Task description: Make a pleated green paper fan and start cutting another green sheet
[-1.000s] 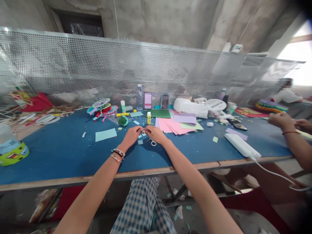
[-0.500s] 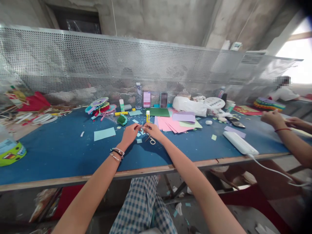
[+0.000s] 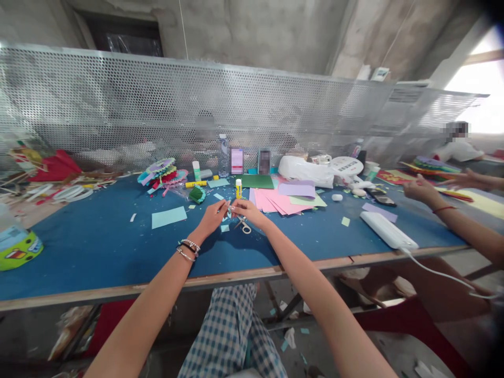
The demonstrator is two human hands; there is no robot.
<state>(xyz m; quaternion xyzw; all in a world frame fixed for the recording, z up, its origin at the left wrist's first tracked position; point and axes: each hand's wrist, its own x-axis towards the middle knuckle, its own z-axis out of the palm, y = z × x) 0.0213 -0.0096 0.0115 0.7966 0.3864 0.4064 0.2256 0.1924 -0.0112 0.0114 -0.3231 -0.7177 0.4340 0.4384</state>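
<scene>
My left hand (image 3: 213,216) and my right hand (image 3: 251,211) meet over the middle of the blue table, fingers pinched on a small piece of light blue paper (image 3: 229,210). The paper is mostly covered by the fingertips, so its shape is unclear. Just under my right hand lies a pair of scissors (image 3: 246,229) with light handles. A paper scrap (image 3: 224,228) rests beside them. Behind the hands stands a yellow glue stick (image 3: 238,189) with a white cap. A dark green piece with a light blue frilled edge (image 3: 197,194) sits left of it.
A light blue sheet (image 3: 169,217) lies to the left, pink sheets (image 3: 277,202) to the right. Two phones (image 3: 237,160) lean near a plastic bottle (image 3: 223,155). A white power strip (image 3: 388,231) lies at right, near another person's hands (image 3: 423,191). A perforated metal screen (image 3: 157,105) runs behind.
My fingers have shifted slightly around the small paper, and my hands sit a little further apart. At right, the other person's hands have moved left and opened somewhat.
</scene>
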